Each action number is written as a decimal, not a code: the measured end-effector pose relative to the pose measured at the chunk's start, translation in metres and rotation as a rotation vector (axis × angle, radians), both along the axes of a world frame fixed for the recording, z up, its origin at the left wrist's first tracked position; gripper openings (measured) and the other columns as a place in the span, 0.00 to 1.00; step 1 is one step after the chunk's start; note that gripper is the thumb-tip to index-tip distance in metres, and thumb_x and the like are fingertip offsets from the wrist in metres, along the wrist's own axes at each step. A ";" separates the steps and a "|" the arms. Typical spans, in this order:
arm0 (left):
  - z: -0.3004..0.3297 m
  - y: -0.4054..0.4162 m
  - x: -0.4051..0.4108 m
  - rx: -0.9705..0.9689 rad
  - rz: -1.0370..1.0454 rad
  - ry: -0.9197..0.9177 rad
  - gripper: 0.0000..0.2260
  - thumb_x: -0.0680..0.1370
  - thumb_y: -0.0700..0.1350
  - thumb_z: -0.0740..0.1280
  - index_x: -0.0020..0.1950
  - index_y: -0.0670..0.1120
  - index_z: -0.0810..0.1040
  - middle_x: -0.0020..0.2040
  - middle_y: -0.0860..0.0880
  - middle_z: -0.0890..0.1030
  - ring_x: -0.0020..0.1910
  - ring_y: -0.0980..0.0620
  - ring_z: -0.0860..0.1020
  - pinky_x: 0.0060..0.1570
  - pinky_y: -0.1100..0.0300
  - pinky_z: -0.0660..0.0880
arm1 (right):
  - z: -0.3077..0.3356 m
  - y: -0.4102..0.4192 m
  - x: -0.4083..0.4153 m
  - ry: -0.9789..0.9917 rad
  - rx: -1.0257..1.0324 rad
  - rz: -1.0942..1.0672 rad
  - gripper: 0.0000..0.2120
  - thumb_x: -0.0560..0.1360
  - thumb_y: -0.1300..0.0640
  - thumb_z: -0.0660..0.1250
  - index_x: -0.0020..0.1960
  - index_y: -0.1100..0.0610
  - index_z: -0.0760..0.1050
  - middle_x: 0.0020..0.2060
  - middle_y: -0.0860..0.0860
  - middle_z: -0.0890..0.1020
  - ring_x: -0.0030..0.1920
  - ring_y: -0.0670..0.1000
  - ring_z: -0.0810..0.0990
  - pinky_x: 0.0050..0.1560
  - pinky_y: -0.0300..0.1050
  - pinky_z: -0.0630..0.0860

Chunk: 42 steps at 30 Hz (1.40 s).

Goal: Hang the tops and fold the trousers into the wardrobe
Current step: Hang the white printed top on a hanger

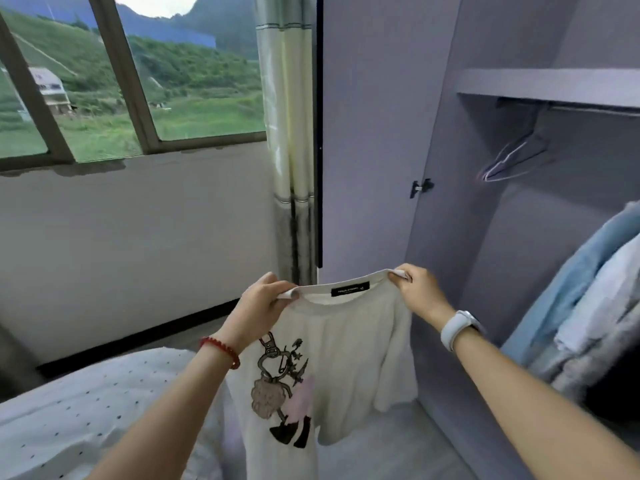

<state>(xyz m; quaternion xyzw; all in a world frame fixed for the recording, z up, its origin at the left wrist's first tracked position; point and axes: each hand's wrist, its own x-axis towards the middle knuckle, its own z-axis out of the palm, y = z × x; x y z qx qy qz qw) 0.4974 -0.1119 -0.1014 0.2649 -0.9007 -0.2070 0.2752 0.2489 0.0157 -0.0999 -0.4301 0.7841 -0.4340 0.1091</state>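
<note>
A white T-shirt (349,341) with a cartoon print and a black neck label hangs in front of me, held up by its collar. My left hand (261,304) pinches the collar's left side and my right hand (417,292) pinches its right side. The open wardrobe (485,209) stands to the right. An empty hanger (512,157) hangs on the rail (595,110) under the shelf. Several blue, white and grey garments (595,299) hang at the far right inside the wardrobe.
A bed with a dotted white cover (86,407) lies at the lower left. The wardrobe door (374,133) stands open behind the shirt, next to a curtain (291,133) and a window (131,74). Grey floor (398,445) shows below the shirt.
</note>
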 end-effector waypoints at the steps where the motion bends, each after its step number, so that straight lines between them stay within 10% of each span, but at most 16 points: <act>1: 0.007 -0.017 -0.025 0.025 -0.032 0.033 0.07 0.78 0.43 0.64 0.50 0.47 0.82 0.38 0.52 0.68 0.36 0.58 0.70 0.39 0.62 0.66 | 0.005 -0.005 -0.016 0.002 -0.019 -0.057 0.08 0.76 0.60 0.65 0.45 0.66 0.77 0.37 0.55 0.77 0.40 0.52 0.72 0.34 0.37 0.64; 10: 0.052 -0.094 -0.224 0.104 -0.160 0.228 0.10 0.78 0.45 0.65 0.43 0.40 0.80 0.39 0.54 0.70 0.38 0.50 0.71 0.42 0.55 0.68 | 0.029 -0.032 -0.157 -0.048 -0.125 -0.335 0.08 0.78 0.62 0.61 0.44 0.64 0.75 0.36 0.53 0.76 0.39 0.51 0.72 0.37 0.39 0.66; 18: 0.058 -0.139 -0.404 0.228 -0.193 0.377 0.07 0.79 0.42 0.64 0.42 0.49 0.77 0.31 0.57 0.73 0.30 0.59 0.68 0.31 0.68 0.64 | 0.023 -0.072 -0.332 -0.302 -0.172 -0.379 0.12 0.77 0.67 0.57 0.53 0.62 0.77 0.41 0.51 0.79 0.38 0.42 0.78 0.39 0.29 0.71; 24: 0.054 -0.172 -0.501 0.349 -0.172 0.431 0.06 0.78 0.40 0.63 0.48 0.43 0.80 0.46 0.50 0.79 0.46 0.54 0.76 0.45 0.76 0.67 | 0.026 -0.133 -0.465 -0.371 -0.277 -0.637 0.13 0.76 0.58 0.61 0.33 0.52 0.73 0.40 0.59 0.80 0.39 0.54 0.74 0.43 0.48 0.70; 28: 0.051 -0.182 -0.529 0.363 -0.206 0.431 0.06 0.78 0.38 0.63 0.47 0.45 0.80 0.46 0.52 0.79 0.46 0.61 0.75 0.47 0.78 0.65 | 0.035 -0.172 -0.504 -0.377 -0.288 -0.699 0.19 0.77 0.54 0.62 0.28 0.56 0.71 0.30 0.55 0.74 0.31 0.54 0.71 0.36 0.45 0.66; 35: 0.040 -0.197 -0.550 0.400 -0.253 0.430 0.12 0.77 0.35 0.64 0.43 0.51 0.80 0.45 0.57 0.79 0.44 0.69 0.75 0.47 0.78 0.66 | 0.025 -0.187 -0.522 -0.308 -0.345 -0.908 0.14 0.80 0.59 0.58 0.54 0.69 0.75 0.54 0.63 0.79 0.56 0.61 0.76 0.47 0.43 0.68; 42: 0.038 -0.195 -0.552 0.421 -0.225 0.336 0.07 0.78 0.39 0.64 0.52 0.43 0.81 0.49 0.51 0.79 0.49 0.54 0.75 0.43 0.75 0.65 | 0.040 -0.154 -0.518 -0.277 -0.490 -0.952 0.16 0.77 0.61 0.62 0.32 0.53 0.66 0.35 0.56 0.74 0.41 0.53 0.72 0.44 0.44 0.69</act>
